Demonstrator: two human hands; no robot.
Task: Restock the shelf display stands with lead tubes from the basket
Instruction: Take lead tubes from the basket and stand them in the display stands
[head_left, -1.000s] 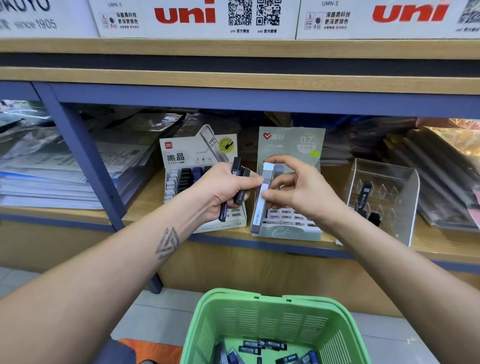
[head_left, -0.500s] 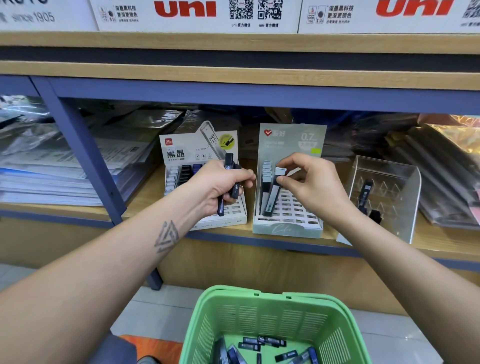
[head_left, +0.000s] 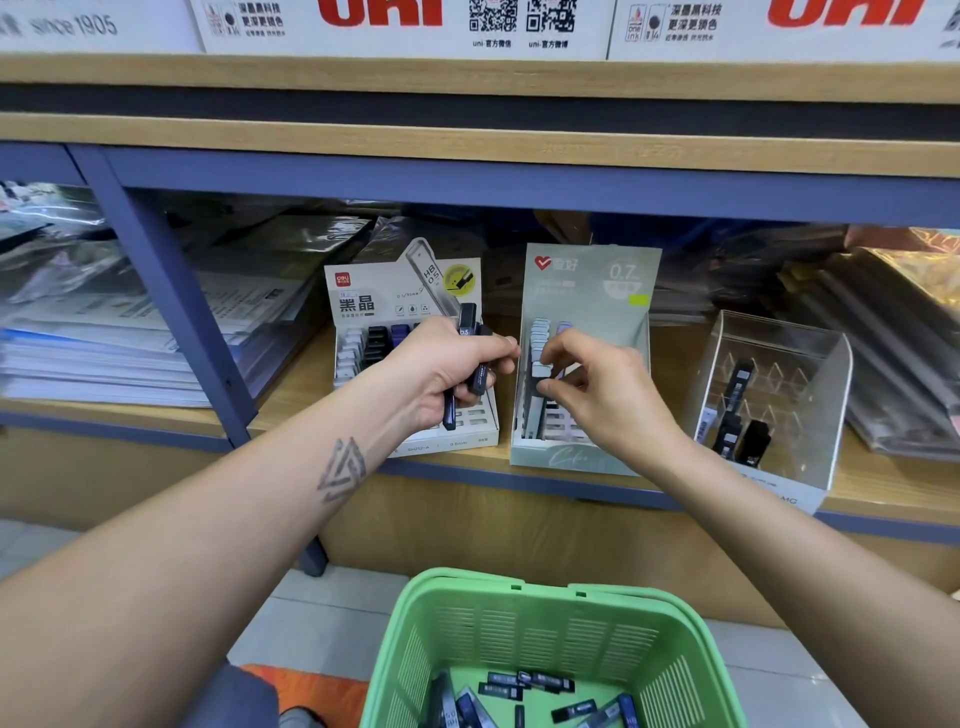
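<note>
Grey-capped lead tube (head_left: 542, 370) sits pinched between the thumb and fingertips of the right hand (head_left: 597, 387), partly down in a slot of the sage-green display stand (head_left: 582, 457), just right of the filled column of the same tubes. The left hand (head_left: 447, 371) is clenched round two dark lead tubes (head_left: 470, 364), which stick out above and below the fist, in front of the white display stand (head_left: 405, 291).

As I judge it, the pinched tube could catch on the slot's edge and tip against its neighbours if pressed at a slant, and the loose pair in the fist could slide out while attention is on the other hand.

Three stands line the shelf, the third a clear acrylic stand (head_left: 774, 405) with roughly three tubes. Below both grips, the green basket (head_left: 519, 623) holds about ten more.
</note>
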